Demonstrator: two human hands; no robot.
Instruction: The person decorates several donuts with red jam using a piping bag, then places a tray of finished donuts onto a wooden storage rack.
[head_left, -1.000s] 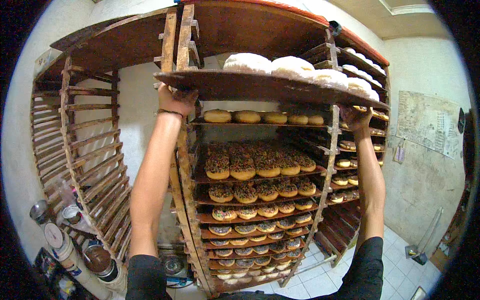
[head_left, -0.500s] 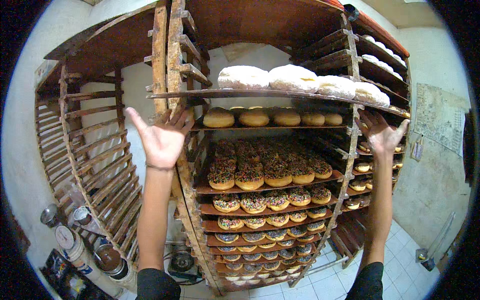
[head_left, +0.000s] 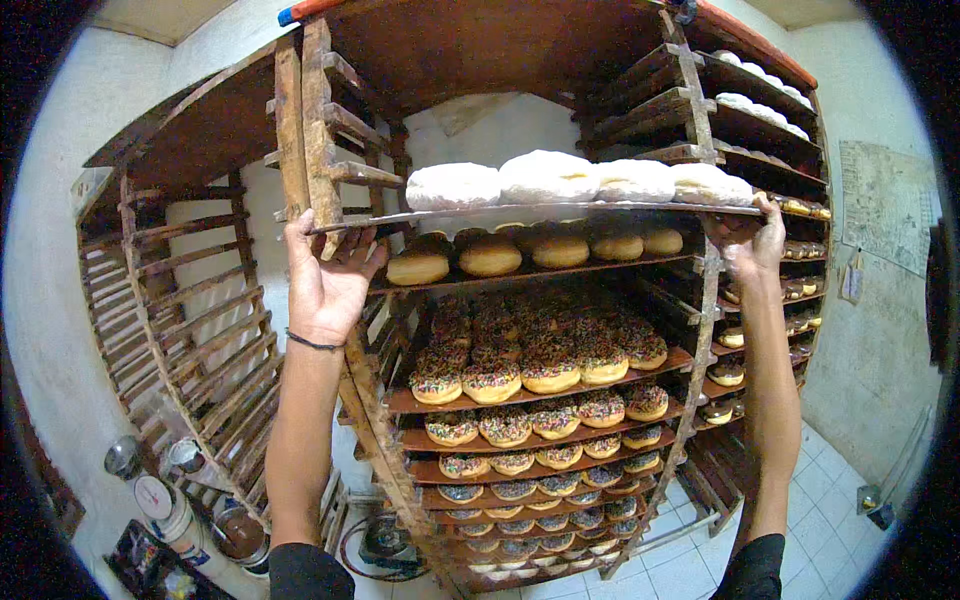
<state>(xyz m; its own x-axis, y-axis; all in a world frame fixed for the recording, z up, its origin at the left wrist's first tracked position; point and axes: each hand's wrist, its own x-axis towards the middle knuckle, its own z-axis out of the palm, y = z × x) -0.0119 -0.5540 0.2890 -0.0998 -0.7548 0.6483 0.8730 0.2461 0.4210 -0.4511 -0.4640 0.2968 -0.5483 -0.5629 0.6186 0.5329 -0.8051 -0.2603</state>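
Head cam: L fingers (head_left: 350, 250) & R fingers (head_left: 730, 229), half curled, hold tray (head_left: 480, 212) w/ doughnuts (head_left: 545, 180).

Around the wooden rack (head_left: 318, 130), pale plaster walls (head_left: 865, 375), scuffed and stained grey on the right. There, well apart from the rack's right edge, a large printed sheet (head_left: 885, 200), with a small hanging tag (head_left: 852, 278) below. Past the left edge, a slatted rack (head_left: 152, 300); past the upper right corner, another with orange-red edging (head_left: 760, 42). Beyond the lower right corner, white floor tiles (head_left: 815, 510) and a dustpan (head_left: 872, 505). Overhead, beige ceiling (head_left: 160, 20). Whitish light, dim beneath the top board.
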